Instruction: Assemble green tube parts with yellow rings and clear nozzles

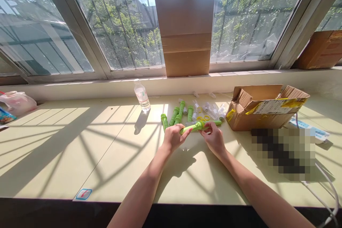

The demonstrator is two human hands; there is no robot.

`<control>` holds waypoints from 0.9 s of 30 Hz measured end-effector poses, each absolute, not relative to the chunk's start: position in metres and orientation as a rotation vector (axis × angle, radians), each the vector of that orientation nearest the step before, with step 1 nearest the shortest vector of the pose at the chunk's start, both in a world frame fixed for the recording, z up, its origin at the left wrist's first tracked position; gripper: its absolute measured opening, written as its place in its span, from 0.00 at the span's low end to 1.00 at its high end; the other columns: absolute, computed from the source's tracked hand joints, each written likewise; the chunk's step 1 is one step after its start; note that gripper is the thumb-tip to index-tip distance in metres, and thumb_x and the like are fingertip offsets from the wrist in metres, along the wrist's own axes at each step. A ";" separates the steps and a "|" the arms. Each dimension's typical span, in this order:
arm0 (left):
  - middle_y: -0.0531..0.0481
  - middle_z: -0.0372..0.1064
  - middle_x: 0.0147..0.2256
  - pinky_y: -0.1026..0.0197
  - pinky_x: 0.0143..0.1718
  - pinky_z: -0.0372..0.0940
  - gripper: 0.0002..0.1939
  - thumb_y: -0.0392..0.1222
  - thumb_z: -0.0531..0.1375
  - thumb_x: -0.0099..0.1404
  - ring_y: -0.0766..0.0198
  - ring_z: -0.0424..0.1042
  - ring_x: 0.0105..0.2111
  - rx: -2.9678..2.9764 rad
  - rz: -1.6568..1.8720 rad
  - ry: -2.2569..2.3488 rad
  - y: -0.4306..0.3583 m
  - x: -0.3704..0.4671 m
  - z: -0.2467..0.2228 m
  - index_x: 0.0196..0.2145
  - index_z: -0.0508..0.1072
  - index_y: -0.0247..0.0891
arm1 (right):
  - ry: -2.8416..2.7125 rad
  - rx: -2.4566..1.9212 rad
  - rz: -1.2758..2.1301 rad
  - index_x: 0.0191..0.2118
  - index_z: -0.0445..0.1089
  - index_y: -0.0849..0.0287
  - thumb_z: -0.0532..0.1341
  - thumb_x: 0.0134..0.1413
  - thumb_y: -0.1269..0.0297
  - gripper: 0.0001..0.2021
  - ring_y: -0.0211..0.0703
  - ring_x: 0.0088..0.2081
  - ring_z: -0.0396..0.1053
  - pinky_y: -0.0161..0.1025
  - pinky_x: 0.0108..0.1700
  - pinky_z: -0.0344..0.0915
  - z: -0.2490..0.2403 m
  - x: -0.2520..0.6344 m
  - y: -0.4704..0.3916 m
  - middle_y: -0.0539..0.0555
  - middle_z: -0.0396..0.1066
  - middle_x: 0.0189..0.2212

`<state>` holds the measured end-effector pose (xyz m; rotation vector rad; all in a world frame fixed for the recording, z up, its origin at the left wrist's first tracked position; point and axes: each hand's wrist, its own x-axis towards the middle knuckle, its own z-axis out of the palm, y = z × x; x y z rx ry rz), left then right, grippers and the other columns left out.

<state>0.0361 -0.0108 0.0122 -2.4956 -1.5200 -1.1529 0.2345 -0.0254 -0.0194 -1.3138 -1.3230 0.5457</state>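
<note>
A slim bright green plastic tube [199, 125] with a knobbly collar near its middle lies roughly level between my two hands, a little above the table. My left hand [173, 137] is wrapped round its left end. At its right part, my right hand [213, 139] pinches it with thumb and fingers near the collar. Just beyond my hands lie several similar green tubes [182, 108] with flared ends. Beside them is a loose group of clear plastic pieces [212, 111], and yellow scissor-like loops [203, 118] lie near the held tube.
A clear water bottle [142, 96] stands left of the tubes. An open cardboard box [263, 115] sits to the right, with a power strip [312, 130] and white cable behind and beside it. A cardboard sheet [187, 35] leans on the window. A pink plastic bag [20, 104] lies far left.
</note>
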 end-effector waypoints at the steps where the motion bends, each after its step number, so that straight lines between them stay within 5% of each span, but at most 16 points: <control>1: 0.48 0.77 0.27 0.62 0.29 0.64 0.14 0.51 0.62 0.66 0.62 0.74 0.25 -2.504 -1.145 -1.535 -0.011 0.037 0.013 0.30 0.78 0.37 | -1.318 -1.307 0.545 0.35 0.65 0.54 0.66 0.47 0.53 0.14 0.47 0.25 0.73 0.40 0.26 0.66 -0.019 0.235 -0.025 0.51 0.75 0.24; 14: 0.52 0.69 0.23 0.63 0.28 0.63 0.16 0.54 0.62 0.65 0.65 0.70 0.22 -2.553 -1.131 -1.624 -0.013 0.037 0.017 0.30 0.76 0.38 | -1.256 -1.222 0.494 0.32 0.68 0.55 0.68 0.47 0.44 0.19 0.47 0.24 0.74 0.40 0.25 0.68 -0.017 0.233 -0.026 0.52 0.76 0.24; 20: 0.55 0.69 0.25 0.62 0.31 0.67 0.18 0.56 0.67 0.61 0.62 0.74 0.26 -2.527 -1.155 -1.648 -0.014 0.040 0.014 0.43 0.76 0.42 | -1.195 -1.173 0.457 0.35 0.70 0.55 0.68 0.47 0.44 0.20 0.48 0.25 0.75 0.42 0.27 0.71 -0.023 0.235 -0.022 0.53 0.76 0.25; 27: 0.54 0.68 0.24 0.60 0.30 0.68 0.18 0.60 0.64 0.62 0.59 0.75 0.26 -2.523 -1.083 -1.653 -0.013 0.040 0.011 0.36 0.75 0.41 | -1.230 -1.194 0.485 0.35 0.69 0.55 0.68 0.48 0.45 0.19 0.49 0.26 0.76 0.42 0.25 0.71 -0.021 0.235 -0.022 0.54 0.78 0.28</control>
